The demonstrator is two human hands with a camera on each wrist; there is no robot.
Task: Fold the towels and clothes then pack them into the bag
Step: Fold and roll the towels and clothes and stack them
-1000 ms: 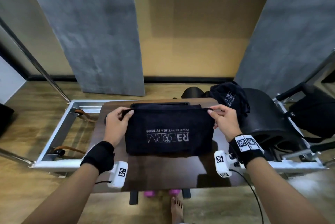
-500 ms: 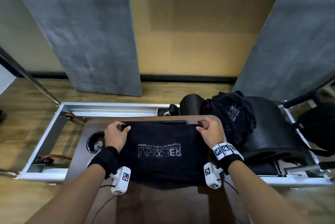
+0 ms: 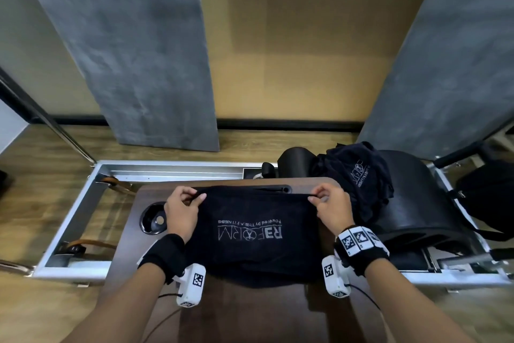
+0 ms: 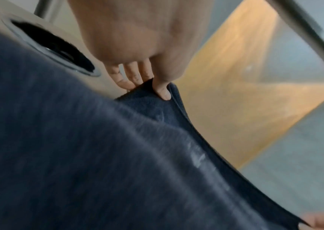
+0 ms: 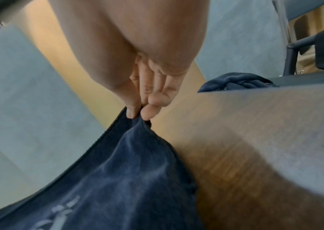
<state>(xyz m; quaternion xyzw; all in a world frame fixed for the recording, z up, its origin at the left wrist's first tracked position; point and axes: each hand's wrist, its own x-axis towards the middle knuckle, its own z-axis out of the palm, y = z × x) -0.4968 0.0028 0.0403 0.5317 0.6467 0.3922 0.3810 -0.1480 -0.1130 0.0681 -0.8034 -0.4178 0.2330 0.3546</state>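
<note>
Dark terry towel (image 3: 250,234) hangs taut above the table (image 3: 250,315) while your left hand (image 3: 180,214) and right hand (image 3: 332,210) each pinch a top corner between thumb and fingertips.

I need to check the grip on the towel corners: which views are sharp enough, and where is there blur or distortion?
Head view: sharp, wide-angle bending of the walls; the towel logo is readable. Left wrist view: motion-smeared cloth, but the left hand pinch is visible. Right wrist view: the right hand pinch is clear, the table is blurred.
</note>
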